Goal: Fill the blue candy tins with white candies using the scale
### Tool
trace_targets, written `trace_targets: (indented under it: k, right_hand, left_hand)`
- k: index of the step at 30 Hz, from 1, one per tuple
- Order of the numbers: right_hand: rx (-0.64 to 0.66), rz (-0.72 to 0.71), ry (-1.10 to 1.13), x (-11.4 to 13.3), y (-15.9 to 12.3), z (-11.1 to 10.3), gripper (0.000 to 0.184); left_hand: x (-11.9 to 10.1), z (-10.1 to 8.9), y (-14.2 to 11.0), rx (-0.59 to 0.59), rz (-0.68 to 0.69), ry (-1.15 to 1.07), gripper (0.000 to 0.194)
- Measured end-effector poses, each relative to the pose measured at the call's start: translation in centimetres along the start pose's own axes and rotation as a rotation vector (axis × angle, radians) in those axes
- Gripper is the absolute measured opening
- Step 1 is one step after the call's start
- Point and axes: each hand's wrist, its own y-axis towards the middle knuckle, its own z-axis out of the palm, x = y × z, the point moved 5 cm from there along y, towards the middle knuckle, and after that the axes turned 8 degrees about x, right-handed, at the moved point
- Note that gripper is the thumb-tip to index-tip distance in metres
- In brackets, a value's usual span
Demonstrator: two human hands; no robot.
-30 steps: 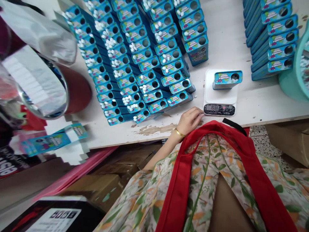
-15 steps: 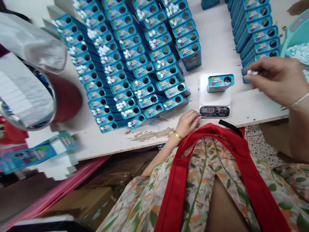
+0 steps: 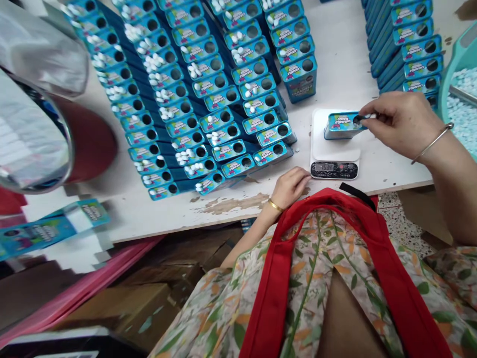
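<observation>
A blue candy box (image 3: 341,124) with a round hole in its top stands on a small white digital scale (image 3: 334,151). My right hand (image 3: 397,122) is pinched on white candy pieces (image 3: 367,117) right at the box's hole. My left hand (image 3: 294,186) rests at the table's front edge beside the scale's display, fingers loosely curled, holding nothing that I can see.
Several rows of the same blue boxes (image 3: 208,84) fill the table to the left, some with white candies on top. More boxes (image 3: 410,44) stand at the back right. A teal tub of candies (image 3: 462,94) is at the right edge. A red container (image 3: 89,144) sits at left.
My right hand came in from the right with candies and moved left to the hole of the box on the scale. The left hand stayed put.
</observation>
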Motion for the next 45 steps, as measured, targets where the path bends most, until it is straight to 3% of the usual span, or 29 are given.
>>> trace_targets:
  k: [5,11,22,25,28,32,34,38,41,45]
  right_hand:
    - [-0.017,0.1,-0.024,-0.6,-0.6,-0.7,0.021]
    - [-0.047,0.112,0.02,-0.7,-1.4,-1.1,0.02]
    - [0.042,0.15,0.055,0.1,-0.1,0.0,0.023]
    - [0.061,0.177,0.177,-0.4,0.3,0.6,0.03]
    - [-0.018,0.192,0.383,-0.8,-0.1,0.0,0.038]
    - [-0.166,0.224,0.782,-2.1,-2.3,-0.4,0.023]
    - [-0.203,0.288,1.048,-3.9,-4.0,1.2,0.023]
    - [-0.174,0.513,1.428,-8.7,-7.9,7.3,0.026]
    - [-0.241,0.628,1.503,-11.4,-10.4,11.0,0.023]
    - [-0.341,0.668,1.492,-12.3,-12.1,13.1,0.022]
  left_hand:
    - [0.2,-0.1,-0.1,-0.01,-0.004,-0.003,0.023]
    - [0.2,0.0,-0.2,-0.015,-0.004,-0.012,0.022]
    - [0.5,0.0,-0.4,-0.008,-0.029,-0.009,0.024]
    - [0.5,0.0,-0.4,-0.003,-0.032,0.004,0.023]
    - [0.3,-0.1,-0.3,-0.005,-0.023,-0.002,0.023]
    - [-0.8,-0.7,0.0,-0.026,0.023,-0.039,0.019]
    - [-1.9,-1.5,0.4,-0.031,0.05,-0.054,0.017]
    - [-4.4,-4.0,1.9,-0.032,0.132,-0.007,0.014]
    - [-5.7,-6.5,3.7,-0.021,0.178,0.116,0.017]
    - [-5.7,-8.8,7.1,0.022,0.127,0.239,0.031]
